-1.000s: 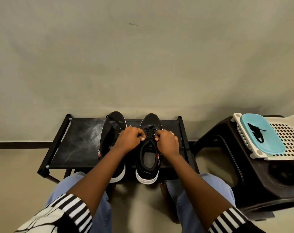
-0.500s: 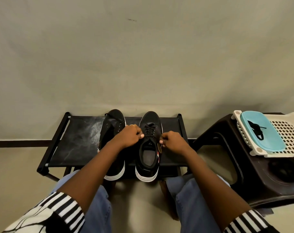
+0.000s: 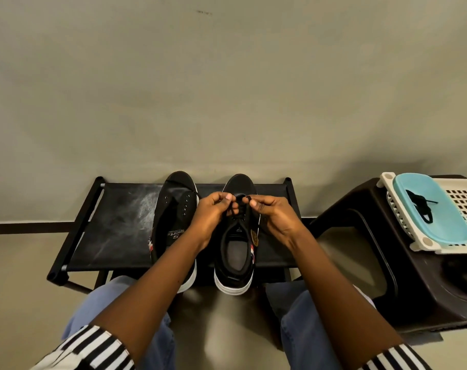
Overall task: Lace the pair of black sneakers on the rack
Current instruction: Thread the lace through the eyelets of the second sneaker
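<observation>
Two black sneakers with white soles stand side by side on a black rack (image 3: 115,222). The left sneaker (image 3: 173,209) shows bare eyelets with no lace through them. The right sneaker (image 3: 236,252) has a black lace (image 3: 240,209) through its eyelets. My left hand (image 3: 213,213) and my right hand (image 3: 273,217) meet above its tongue, each pinching an end of that lace between thumb and fingers. A second black lace (image 3: 420,206) lies in a light blue tray (image 3: 446,222) at the right.
The blue tray sits on a white perforated basket (image 3: 464,201), which rests on a dark brown plastic stool (image 3: 387,263) to the right of the rack. A plain wall rises behind the rack. My knees in blue jeans are just below the rack's front edge.
Both hands have risen and come together over the right sneaker's upper eyelets, drawing the lace ends up. The right hand had pulled out to the side half a second ago.
</observation>
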